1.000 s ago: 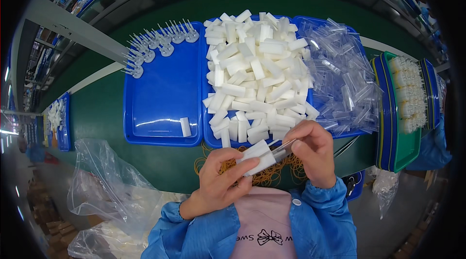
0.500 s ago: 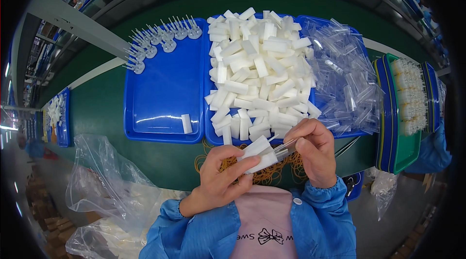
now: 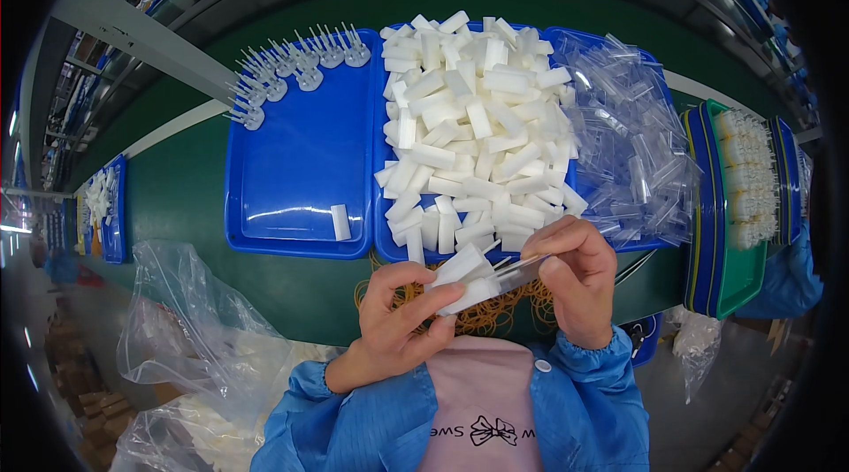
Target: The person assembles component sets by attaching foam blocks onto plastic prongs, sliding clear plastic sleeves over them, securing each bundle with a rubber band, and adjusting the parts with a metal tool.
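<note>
My left hand (image 3: 398, 317) is closed around white foam blocks (image 3: 469, 293) in front of my chest, two of them side by side at an angle. Thin pale rods stick out of their right end. Between thumb and fingers my right hand (image 3: 579, 273) pinches a clear plastic piece (image 3: 520, 275), which lies along the rods and meets the lower block. Whether it wraps around the rods or only rests beside them, I cannot tell. Just beyond my hands, a heap of white foam blocks (image 3: 478, 118) fills the middle blue tray (image 3: 382, 238).
The left blue tray (image 3: 301, 163) holds several clear pronged pieces (image 3: 308, 76) and one foam block (image 3: 340, 222). Clear plastic pieces (image 3: 632, 145) overflow the right tray. Stacked trays (image 3: 738, 269) stand far right. Rubber bands (image 3: 491, 317) lie under my hands; a plastic bag (image 3: 190, 322) hangs left.
The clear plastic piece in my right hand has shifted along the rods and now meets the lower foam block. My left hand has barely moved.
</note>
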### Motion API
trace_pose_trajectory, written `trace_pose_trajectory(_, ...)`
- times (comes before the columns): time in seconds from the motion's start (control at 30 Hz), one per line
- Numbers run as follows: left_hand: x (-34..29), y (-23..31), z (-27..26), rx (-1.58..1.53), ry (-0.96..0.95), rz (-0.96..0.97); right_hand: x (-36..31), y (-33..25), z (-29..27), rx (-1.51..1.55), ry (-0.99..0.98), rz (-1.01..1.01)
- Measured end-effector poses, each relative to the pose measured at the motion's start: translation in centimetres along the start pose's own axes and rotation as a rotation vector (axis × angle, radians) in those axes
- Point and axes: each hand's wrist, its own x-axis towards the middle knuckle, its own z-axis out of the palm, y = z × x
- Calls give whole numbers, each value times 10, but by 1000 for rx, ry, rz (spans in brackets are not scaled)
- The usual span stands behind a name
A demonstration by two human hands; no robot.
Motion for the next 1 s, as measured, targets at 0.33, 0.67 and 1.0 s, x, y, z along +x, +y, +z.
trace_pose_trajectory(0.33,-1,-4,9,-181,77,-130,6,-11,-8,-248,-148,-39)
trace_pose_trajectory(0.67,-3,-13,8,-1146,30,-696,-4,-8,8,-352,104,-164)
trace_pose_trajectory(1.0,-4,-15,8,-864,16,-521,3,-7,-10,-585,-52,-335)
